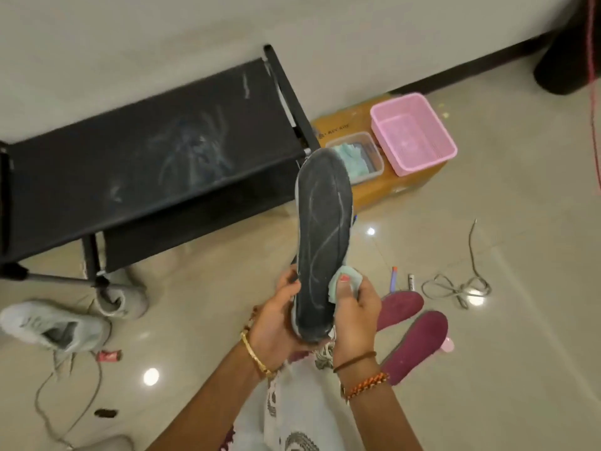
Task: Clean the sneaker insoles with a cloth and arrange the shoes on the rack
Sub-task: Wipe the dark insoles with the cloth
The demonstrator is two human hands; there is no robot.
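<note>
A dark grey insole (pixel 323 236) stands upright in front of me, toe end up. My left hand (pixel 278 317) grips its heel end from the left. My right hand (pixel 356 310) pinches a pale green cloth (pixel 349 281) against the insole's lower right edge. Two maroon insoles (pixel 413 343) lie on the floor to the right. A grey sneaker (pixel 55 327) lies at the left, and another sneaker (pixel 120 297) sits by the foot of the black shoe rack (pixel 146 151), whose top shelf is dusty.
A pink basket (pixel 413 131) and a clear box of cloths (pixel 357 157) sit on a cardboard box (pixel 383 187) right of the rack. A loose shoelace (pixel 461 284) and small tubes (pixel 403 281) lie on the tiled floor. Another lace trails from the left sneaker.
</note>
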